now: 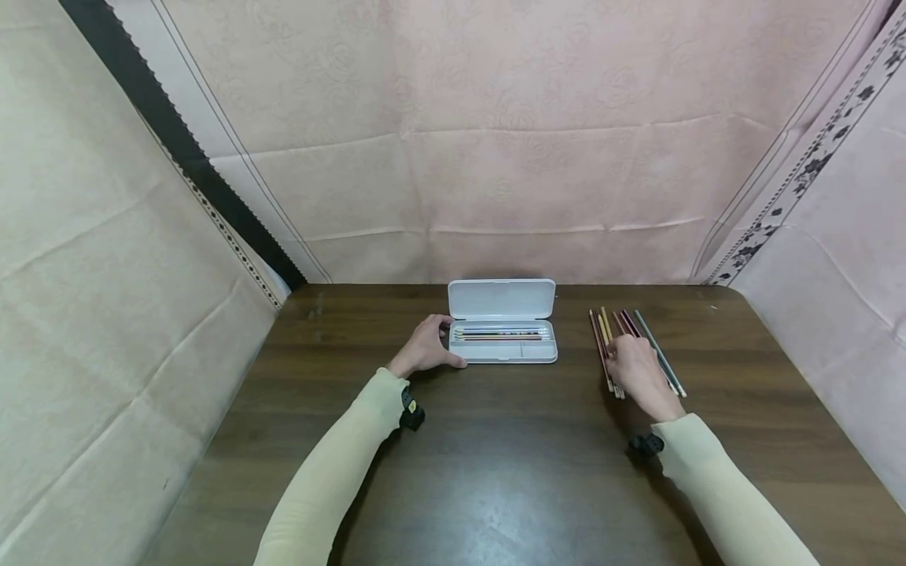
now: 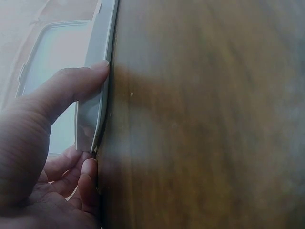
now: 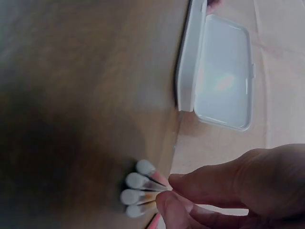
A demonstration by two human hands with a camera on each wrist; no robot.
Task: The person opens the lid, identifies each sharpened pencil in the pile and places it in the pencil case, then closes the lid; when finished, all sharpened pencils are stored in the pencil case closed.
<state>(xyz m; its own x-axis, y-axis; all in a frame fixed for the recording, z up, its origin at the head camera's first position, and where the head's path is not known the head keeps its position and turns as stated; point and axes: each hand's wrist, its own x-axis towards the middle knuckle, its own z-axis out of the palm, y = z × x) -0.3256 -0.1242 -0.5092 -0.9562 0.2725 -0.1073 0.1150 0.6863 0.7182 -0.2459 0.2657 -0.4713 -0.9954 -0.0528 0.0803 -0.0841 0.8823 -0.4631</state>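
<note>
A white pencil case [image 1: 503, 353] lies on the table with its lid [image 1: 502, 299] raised at the back. Several pencils [image 1: 499, 335] lie side by side in its long compartment. My left hand [image 1: 429, 344] grips the case's left end, its thumb [image 2: 86, 78] along the front wall and the other fingers round the corner. To the right, more pencils [image 1: 660, 354] lie loosely fanned on the wood. Over them, my right hand [image 1: 639, 372] pinches a pencil [image 3: 161, 187] between thumb and index finger. Pale rounded pencil ends [image 3: 129, 196] show beside the fingertips; the hand hides part of the group.
The brown wooden table [image 1: 488, 448] carries the case and the pencils near its back edge. Pale cloth [image 1: 510, 173] hangs behind it and on both sides. Each wrist wears a small black camera [image 1: 412, 409].
</note>
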